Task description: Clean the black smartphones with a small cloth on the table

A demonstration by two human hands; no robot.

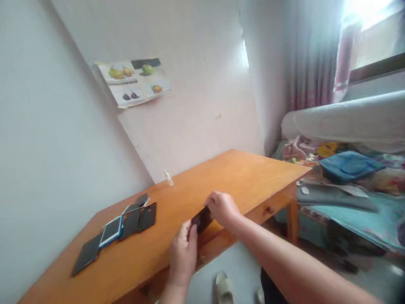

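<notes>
A dark phone (201, 220) is held between my two hands, tilted, above the front edge of the wooden table (205, 190). My left hand (185, 249) grips its near left end, with the thumb lying over the face. At the upper right end, my right hand (222, 207) is closed around it, and its fingertips are partly hidden. Left of the hands, several phones lie close together on the table, among them a blue-edged phone with a white front (111, 231), a black phone (87, 254) and another dark phone (147, 217).
A small clear pump bottle (168, 177) stands by the wall at the table's back edge. Fruit pictures (134, 82) hang above. On the right is a bed (379, 215) with a folded blue cloth (351, 164). A slipper (224, 287) shows on the floor below.
</notes>
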